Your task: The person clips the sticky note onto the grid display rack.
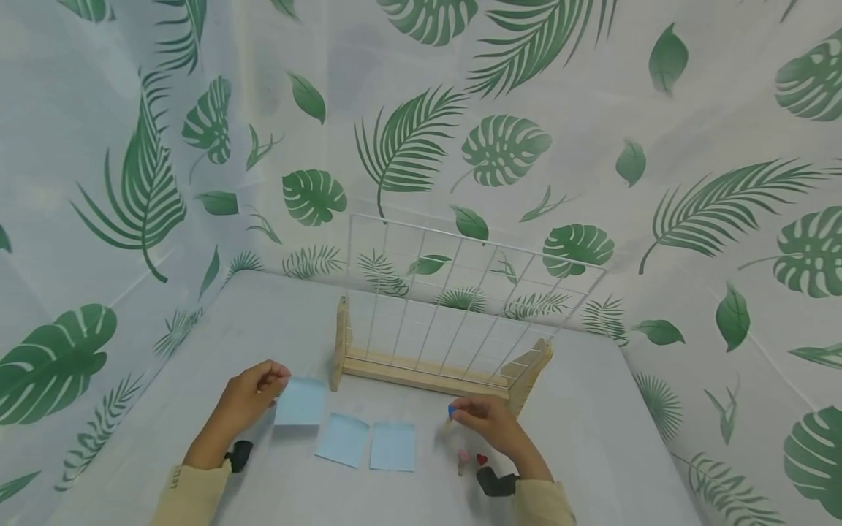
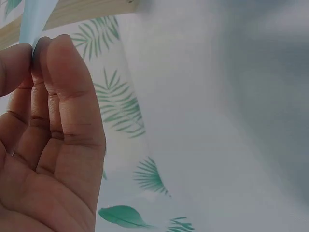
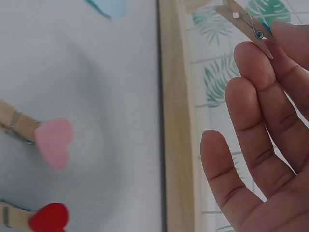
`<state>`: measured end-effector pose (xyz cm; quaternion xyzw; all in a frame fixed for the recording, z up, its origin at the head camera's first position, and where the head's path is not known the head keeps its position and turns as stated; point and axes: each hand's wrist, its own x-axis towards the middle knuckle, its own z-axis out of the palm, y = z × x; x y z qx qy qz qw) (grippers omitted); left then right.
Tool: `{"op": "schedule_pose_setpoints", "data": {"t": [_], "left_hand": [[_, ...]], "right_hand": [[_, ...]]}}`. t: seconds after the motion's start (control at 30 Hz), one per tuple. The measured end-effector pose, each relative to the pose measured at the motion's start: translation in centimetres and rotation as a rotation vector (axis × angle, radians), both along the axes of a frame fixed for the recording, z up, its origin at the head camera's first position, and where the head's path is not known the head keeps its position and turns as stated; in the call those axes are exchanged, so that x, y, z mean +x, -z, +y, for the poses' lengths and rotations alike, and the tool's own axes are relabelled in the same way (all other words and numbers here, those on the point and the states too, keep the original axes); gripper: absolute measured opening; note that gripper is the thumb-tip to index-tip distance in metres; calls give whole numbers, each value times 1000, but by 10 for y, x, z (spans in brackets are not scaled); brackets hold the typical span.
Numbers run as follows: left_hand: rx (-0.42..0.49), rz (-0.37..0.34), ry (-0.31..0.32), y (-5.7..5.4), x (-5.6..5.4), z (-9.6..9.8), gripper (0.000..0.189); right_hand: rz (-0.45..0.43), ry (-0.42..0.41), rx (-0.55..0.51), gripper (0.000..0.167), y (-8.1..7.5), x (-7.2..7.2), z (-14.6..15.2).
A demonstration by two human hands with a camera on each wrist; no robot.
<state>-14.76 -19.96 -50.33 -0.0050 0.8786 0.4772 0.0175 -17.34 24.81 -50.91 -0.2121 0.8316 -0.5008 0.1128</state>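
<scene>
Between thumb and fingertips my left hand (image 1: pixel 252 393) pinches a light blue paper note (image 1: pixel 300 402) by its upper left corner, raised off the table. In the left wrist view that note (image 2: pixel 36 21) shows nearly edge-on. Two more blue notes (image 1: pixel 343 440) (image 1: pixel 392 446) lie side by side to its right. My right hand (image 1: pixel 488 424) pinches a small wooden clothespin (image 3: pixel 247 24) with a blue piece on it. Close below that hand lie a clothespin with a pink heart (image 3: pixel 55 142) and one with a red heart (image 3: pixel 49 218).
A white wire grid (image 1: pixel 454 299) stands upright in a wooden base (image 1: pixel 421 378) behind the notes. The white table (image 1: pixel 276 307) meets leaf-patterned sheeting (image 1: pixel 408 146) at the back and sides. Black wrist mounts (image 1: pixel 496 482) sit under both wrists.
</scene>
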Motion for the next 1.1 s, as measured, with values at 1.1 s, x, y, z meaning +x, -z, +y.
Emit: {"op": "schedule_pose_setpoints", "data": {"t": [1.1], "left_hand": [[65, 154, -42, -29, -13, 33, 14]], "right_hand": [[122, 62, 1, 10, -35, -8, -12]]}}
